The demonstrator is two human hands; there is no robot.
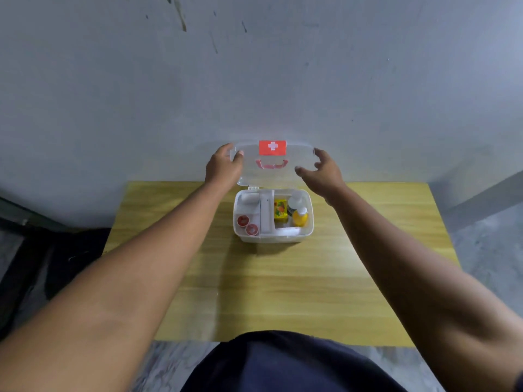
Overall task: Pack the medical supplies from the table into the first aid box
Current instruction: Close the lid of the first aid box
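Clear plastic first aid box [273, 236] stood at the far middle of the yellow wooden table [283, 278], close to the grey wall [254, 80]. Transparent hinged lid with red cross label [272, 147] was raised upright behind the box. Seen inside: two small round red-capped containers [247, 225] in the left compartment, a small yellow printed packet [280, 210], an orange bottle with white cap [300, 217] and one pale bottle [294, 201] in the right part, something white at the near right, unclear. No loose supplies seen on the table, so packing judged nearly done, only closing left.

Left hand [223, 168] was at the left edge of the lid, fingers [237, 157] curled around that edge and holding it. Right hand [322, 172] was just beside the right edge, fingers [304, 171] spread wide, holding nothing; contact with the lid not clear.

Lid judged light, thin, rather stiff but smooth and slippery; probably a little brittle at the hinge. Best taken by both side edges, lowered evenly, not twisted. Pink handle [271, 164] on the lid better left alone until the latch is closed.
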